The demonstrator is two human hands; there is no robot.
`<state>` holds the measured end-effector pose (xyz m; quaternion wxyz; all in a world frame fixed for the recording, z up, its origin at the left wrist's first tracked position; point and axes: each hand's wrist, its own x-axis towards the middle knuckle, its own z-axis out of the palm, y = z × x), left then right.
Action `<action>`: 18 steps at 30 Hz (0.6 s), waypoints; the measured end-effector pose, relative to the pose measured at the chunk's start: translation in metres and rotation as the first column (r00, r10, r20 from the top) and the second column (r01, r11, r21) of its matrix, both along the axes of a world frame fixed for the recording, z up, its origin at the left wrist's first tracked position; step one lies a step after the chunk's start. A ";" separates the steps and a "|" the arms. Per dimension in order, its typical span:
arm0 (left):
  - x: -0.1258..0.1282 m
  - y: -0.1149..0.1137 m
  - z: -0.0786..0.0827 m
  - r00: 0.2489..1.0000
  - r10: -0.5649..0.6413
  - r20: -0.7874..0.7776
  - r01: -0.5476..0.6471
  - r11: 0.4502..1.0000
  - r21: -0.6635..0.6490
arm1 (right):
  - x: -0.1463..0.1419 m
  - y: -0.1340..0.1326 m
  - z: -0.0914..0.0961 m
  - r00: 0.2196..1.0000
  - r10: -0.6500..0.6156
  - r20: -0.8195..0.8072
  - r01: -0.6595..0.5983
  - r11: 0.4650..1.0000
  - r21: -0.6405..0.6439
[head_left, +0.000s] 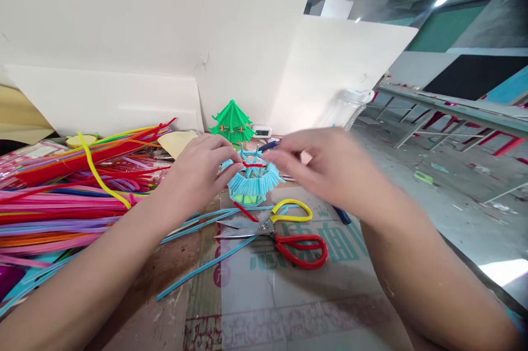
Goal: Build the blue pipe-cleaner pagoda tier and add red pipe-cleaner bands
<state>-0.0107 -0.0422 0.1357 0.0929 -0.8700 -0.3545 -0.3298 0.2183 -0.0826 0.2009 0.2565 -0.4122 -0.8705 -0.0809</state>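
Note:
A small round structure [258, 183] of light blue pipe cleaners stands on the table, with a skirt of blue strands and a yellow-green patch low inside. Across its top lies a short red pipe cleaner [252, 165]. My left hand [208, 166] is at the structure's left side, thumb and forefinger closed on the red piece's left end. On the other side, my right hand [315, 161] is slightly blurred, its thumb and forefinger drawn together near the red piece's right end. Whatever those fingertips hold is too small to make out.
Scissors [266, 228] with yellow and red handles lie before the structure, beside loose blue pipe cleaners [206, 268]. Many coloured pipe cleaners [61, 208] are heaped at left. Behind stand a green pipe-cleaner roof shape [232, 122], a small digital display [262, 131] and a clear jar [346, 106].

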 end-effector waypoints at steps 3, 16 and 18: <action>0.001 0.000 -0.002 1.000 0.005 -0.014 -0.005 1.000 0.005 | -0.008 0.002 -0.013 0.979 0.111 0.170 -0.078 0.978 -0.192; 0.013 0.009 -0.023 0.999 0.035 0.004 -0.035 0.999 0.014 | 0.038 0.002 -0.088 0.978 0.026 0.206 0.049 0.937 -0.346; 0.017 0.010 -0.029 0.999 0.054 0.006 -0.054 0.999 0.003 | 0.041 0.002 -0.101 0.985 0.024 0.169 0.040 0.931 -0.363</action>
